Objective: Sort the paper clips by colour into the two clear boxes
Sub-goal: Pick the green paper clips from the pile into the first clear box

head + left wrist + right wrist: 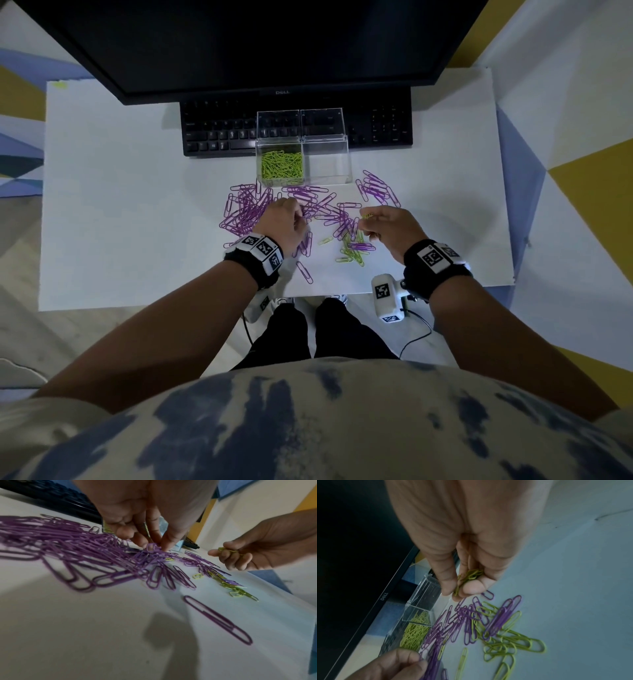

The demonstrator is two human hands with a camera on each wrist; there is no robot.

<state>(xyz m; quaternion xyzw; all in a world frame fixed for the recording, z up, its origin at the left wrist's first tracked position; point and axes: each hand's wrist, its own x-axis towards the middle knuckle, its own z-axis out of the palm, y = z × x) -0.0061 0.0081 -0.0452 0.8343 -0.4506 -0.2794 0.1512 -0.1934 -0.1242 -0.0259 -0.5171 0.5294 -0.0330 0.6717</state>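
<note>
Two clear boxes stand side by side in front of the keyboard: the left box [279, 164] holds green clips, the right box [327, 162] looks empty. Purple paper clips [246, 209] lie spread over the white table, with a small heap of green clips [352, 251] among them near the front. My left hand [286, 222] reaches down into the purple clips and pinches some with curled fingertips [164, 545]. My right hand [387, 228] hovers above the green heap and holds several green clips [469, 577] between thumb and fingers.
A black keyboard [219, 130] and a dark monitor [257, 44] stand behind the boxes, whose lids [299, 123] are tipped back over the keys. A separate cluster of purple clips [375, 188] lies right of the boxes. The table's front edge [154, 306] is close to my body.
</note>
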